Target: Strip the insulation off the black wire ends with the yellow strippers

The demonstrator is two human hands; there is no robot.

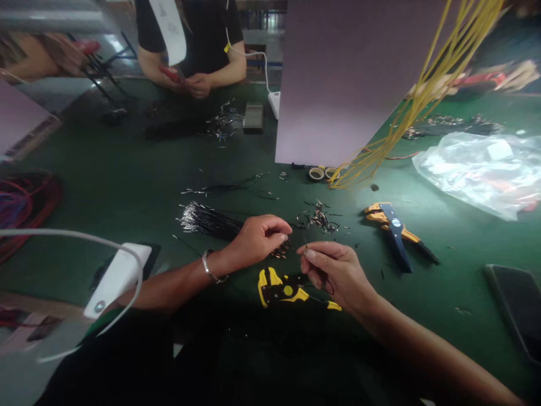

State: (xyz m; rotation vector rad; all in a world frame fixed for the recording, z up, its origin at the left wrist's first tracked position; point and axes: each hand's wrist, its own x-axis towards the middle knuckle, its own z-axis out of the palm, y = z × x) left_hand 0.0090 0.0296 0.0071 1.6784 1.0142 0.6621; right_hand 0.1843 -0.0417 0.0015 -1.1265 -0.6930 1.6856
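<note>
Over the near end of a bundle of black wires (pixel 215 220) with bare silvery tips, my left hand (pixel 256 239) is closed, thumb against fingertips. What it pinches, if anything, is too small to make out. My right hand (pixel 333 270) pinches a thin black wire (pixel 305 242), which shows above the fingertips and seems to loop under the palm. Just below both hands lies a yellow and black wire stripper (pixel 287 287). Beyond them sits a scattered pile of small metal terminals (pixel 321 219), with more terminals (pixel 279 249) beneath my left hand.
A blue and orange wire stripper (pixel 395 228) lies right, near a clear plastic bag (pixel 477 169) and a phone (pixel 515 310). Yellow wires (pixel 406 124) hang beside an upright pale panel (pixel 333 84). A white cabled box (pixel 118 279) is left. Across the table, a co-worker's hands (pixel 196 84) hold a red tool.
</note>
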